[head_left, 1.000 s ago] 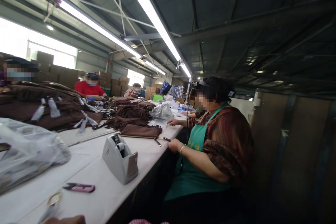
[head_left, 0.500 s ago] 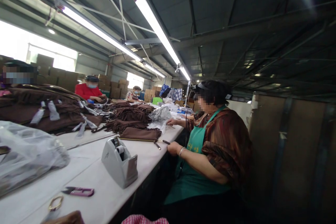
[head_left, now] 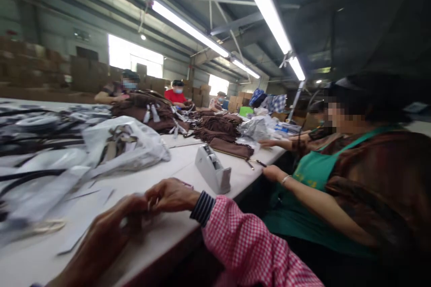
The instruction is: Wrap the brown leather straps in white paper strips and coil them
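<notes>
My left hand [head_left: 109, 228] and my right hand [head_left: 171, 195] meet over the near edge of the white table [head_left: 183, 161]. Both have their fingers curled and pinched together around something small between them, too blurred to name. A pink checked sleeve [head_left: 245, 246] with a striped cuff covers my right forearm. A grey tape dispenser [head_left: 213, 169] stands just beyond my right hand. A crumpled clear plastic bag [head_left: 126, 143] holding brown and metal parts lies behind my hands.
A person in a green apron [head_left: 319, 179] sits close on my right, hands by a flat brown pouch [head_left: 232, 148]. Piles of brown fringed bags [head_left: 148, 110] cover the table farther back, where other people work. Dark straps and plastic [head_left: 37, 125] lie at left.
The view has swung left and down. My two hands, barely visible at the bottom edge before, are now fully in view and brought together over the table edge.
</notes>
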Demonstrator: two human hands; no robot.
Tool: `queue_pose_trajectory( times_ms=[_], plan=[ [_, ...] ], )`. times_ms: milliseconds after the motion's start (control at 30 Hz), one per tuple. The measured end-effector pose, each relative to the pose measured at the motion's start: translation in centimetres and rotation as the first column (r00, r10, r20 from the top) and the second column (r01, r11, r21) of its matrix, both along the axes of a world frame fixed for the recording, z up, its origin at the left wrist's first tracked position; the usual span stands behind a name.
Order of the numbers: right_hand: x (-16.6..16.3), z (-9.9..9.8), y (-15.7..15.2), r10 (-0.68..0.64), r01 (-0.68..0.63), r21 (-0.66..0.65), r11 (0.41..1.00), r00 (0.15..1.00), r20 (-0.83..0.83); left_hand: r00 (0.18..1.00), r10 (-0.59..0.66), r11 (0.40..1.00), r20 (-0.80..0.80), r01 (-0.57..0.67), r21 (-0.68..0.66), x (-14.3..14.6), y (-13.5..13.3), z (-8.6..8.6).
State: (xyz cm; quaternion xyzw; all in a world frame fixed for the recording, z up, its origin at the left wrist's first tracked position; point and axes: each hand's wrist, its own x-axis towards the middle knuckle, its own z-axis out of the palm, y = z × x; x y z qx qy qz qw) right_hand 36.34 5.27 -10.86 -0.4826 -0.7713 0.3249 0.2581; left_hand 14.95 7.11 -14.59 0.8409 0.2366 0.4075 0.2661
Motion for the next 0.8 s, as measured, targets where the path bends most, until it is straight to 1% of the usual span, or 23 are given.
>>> queue_pose_trajectory(
  times_ms=[33, 67, 133, 200, 233, 300, 367, 500, 600, 700, 733, 800],
  plan=[
    [0.1, -0.1, 0.1, 0.028, -0.029, -0.022, 0.999, 0.999, -0.033, 0.998, -0.038, 0.999, -0.041, 0.037, -0.016, -0.2, 0.0, 0.0],
    [0.2, -0.2, 0.3, 0.039, -0.043, -0.047, 0.998, 0.996, -0.074, 0.996, -0.032, 0.999, -0.081, 0.029, -0.043, -0.3, 0.0, 0.1],
    [0.2, -0.4, 0.3, 0.039, -0.051, -0.078, 0.996, 0.988, -0.148, 0.992, 0.051, 0.997, -0.118, -0.057, -0.046, -0.4, 0.2, 0.9],
    [0.1, -0.6, 0.3, 0.034, -0.058, -0.111, 0.992, 0.978, -0.205, 0.975, 0.081, 0.995, -0.209, -0.090, -0.034, -0.5, 0.4, 1.8],
    [0.1, -0.6, 0.2, 0.031, -0.061, -0.127, 0.990, 0.974, -0.223, 0.961, 0.062, 0.998, -0.268, -0.068, -0.016, -0.7, 0.5, 2.1],
    [0.1, -0.5, 0.2, 0.018, -0.057, -0.163, 0.985, 0.972, -0.233, 0.930, -0.002, 0.999, -0.368, 0.015, 0.035, -1.0, 0.6, 2.4],
    [0.1, -0.2, 0.2, 0.011, -0.052, -0.191, 0.980, 0.978, -0.208, 0.914, -0.049, 0.993, -0.402, 0.087, 0.075, -1.3, 0.6, 2.1],
    [-0.3, 1.2, 0.0, 0.038, -0.064, -0.210, 0.976, 0.992, -0.122, 0.936, -0.102, 0.988, -0.337, 0.134, 0.073, -1.2, 0.7, 1.1],
    [-1.0, 2.8, -0.2, 0.087, -0.083, -0.157, 0.984, 0.996, 0.020, 0.941, -0.129, 0.985, -0.313, 0.158, 0.071, -0.9, 1.0, 0.5],
    [-2.1, 4.4, -0.2, 0.121, -0.113, -0.049, 0.992, 0.966, 0.227, 0.942, -0.120, 0.984, -0.315, 0.155, 0.090, -0.8, 1.3, 0.1],
    [-2.4, 4.8, -0.1, 0.132, -0.128, -0.031, 0.991, 0.949, 0.286, 0.942, -0.120, 0.982, -0.313, 0.158, 0.099, -0.8, 1.3, 0.0],
    [-2.8, 5.2, 0.2, 0.157, -0.154, -0.036, 0.987, 0.922, 0.353, 0.942, -0.123, 0.979, -0.313, 0.167, 0.117, -0.9, 1.4, -0.2]
  ],
)
